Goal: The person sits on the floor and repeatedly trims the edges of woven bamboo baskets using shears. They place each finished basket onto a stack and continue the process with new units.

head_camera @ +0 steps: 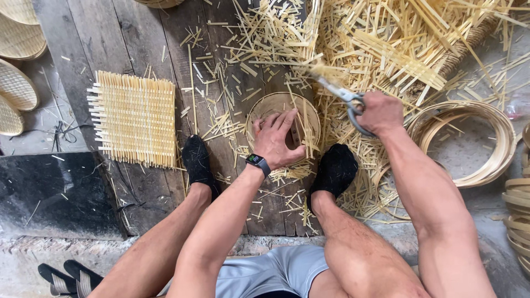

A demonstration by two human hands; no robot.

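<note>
While I watch from the head camera, the round woven bamboo basket (282, 118) lies flat directly under my left hand (277, 139), which presses it open-palmed, fingers spread. Just right of it, my right hand (380, 113) is clamped on scissors (338, 94), blades pointing up-left over the basket's far rim.

The round woven basket (282, 118) was set on the plank floor (110, 44) between the two feet, the left hand (277, 139) laid on it, the scissors (343, 99) held just right, woven mat (134, 118) placed well left, bamboo rings (486, 140) far right
</note>
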